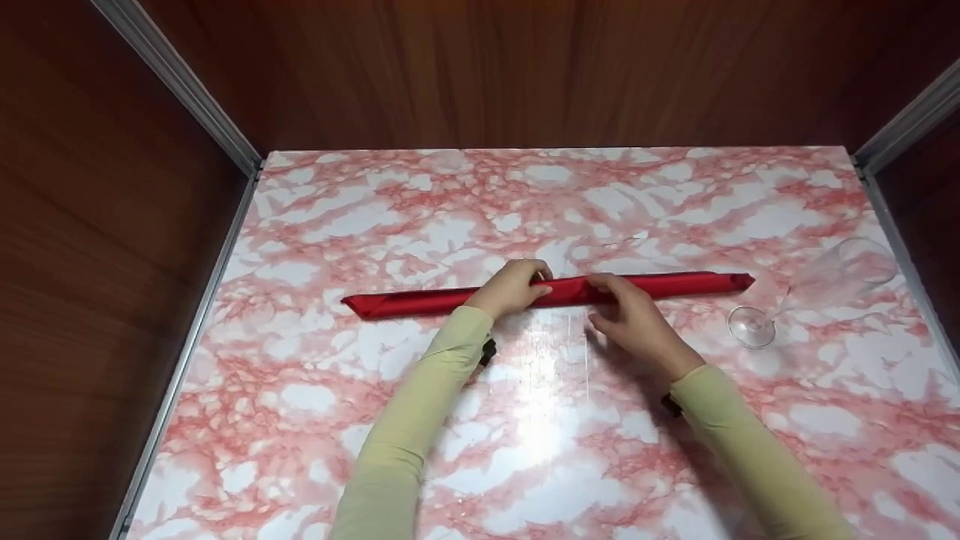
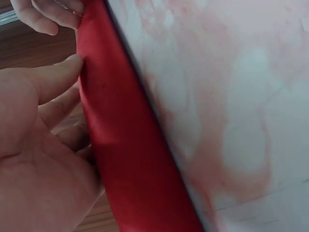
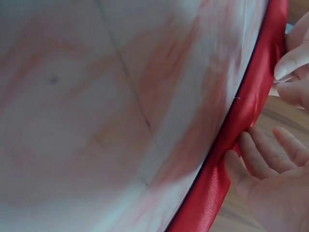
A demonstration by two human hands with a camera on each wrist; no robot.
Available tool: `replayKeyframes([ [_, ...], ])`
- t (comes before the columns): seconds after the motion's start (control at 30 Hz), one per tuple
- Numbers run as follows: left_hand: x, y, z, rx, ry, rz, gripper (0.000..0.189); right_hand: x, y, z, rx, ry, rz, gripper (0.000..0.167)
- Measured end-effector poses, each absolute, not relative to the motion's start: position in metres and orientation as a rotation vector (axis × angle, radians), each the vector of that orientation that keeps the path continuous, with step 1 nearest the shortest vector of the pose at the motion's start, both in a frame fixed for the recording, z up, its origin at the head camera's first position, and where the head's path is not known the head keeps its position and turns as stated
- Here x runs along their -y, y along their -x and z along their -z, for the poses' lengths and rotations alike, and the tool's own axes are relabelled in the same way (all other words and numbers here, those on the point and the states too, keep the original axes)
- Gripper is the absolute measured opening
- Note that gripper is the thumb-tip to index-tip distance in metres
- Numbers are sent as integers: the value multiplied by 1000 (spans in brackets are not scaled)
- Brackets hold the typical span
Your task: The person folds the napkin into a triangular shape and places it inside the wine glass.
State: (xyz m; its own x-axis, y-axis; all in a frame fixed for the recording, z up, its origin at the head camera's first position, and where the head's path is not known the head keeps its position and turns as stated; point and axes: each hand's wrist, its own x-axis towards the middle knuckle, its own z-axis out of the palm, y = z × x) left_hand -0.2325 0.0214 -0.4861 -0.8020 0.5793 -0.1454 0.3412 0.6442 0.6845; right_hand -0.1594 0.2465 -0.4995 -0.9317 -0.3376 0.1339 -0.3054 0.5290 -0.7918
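A shiny red cloth [image 1: 430,301], rolled into a long narrow strip with pointed ends, lies crosswise on the table. My left hand [image 1: 512,288] grips it near the middle, thumb on the near side and fingers curved over the top. The left wrist view shows the thumb [image 2: 58,79] against the edge of the red cloth [image 2: 130,140]. Just to the right, my right hand [image 1: 634,322] rests its fingertips on the roll, with its thumb held apart below. In the right wrist view, the right hand's fingers [image 3: 258,157] touch the red cloth [image 3: 212,186] loosely.
A clear stemmed glass [image 1: 752,328] stands on the right side of the table, close to the cloth's right end. The table [image 1: 480,487] has a red and white marbled top. Brown wood-grain panels [image 1: 480,75] enclose it at the back and both sides.
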Motion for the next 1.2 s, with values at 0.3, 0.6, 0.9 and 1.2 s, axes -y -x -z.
replayKeyframes([
  [0.3,-22,241,476,-2435,-793,-911,16,-249,160,500,-2674,579,1498,53],
  [0.6,-23,242,471,-2348,-735,-985,14,-239,148,470,-2576,551,1609,49],
  [0.9,-21,241,471,-2248,-693,-1080,26,-242,149,485,-2578,518,1633,50],
  [1.2,-17,232,473,-2136,-712,-1190,33,-249,146,505,-2636,497,1570,50],
])
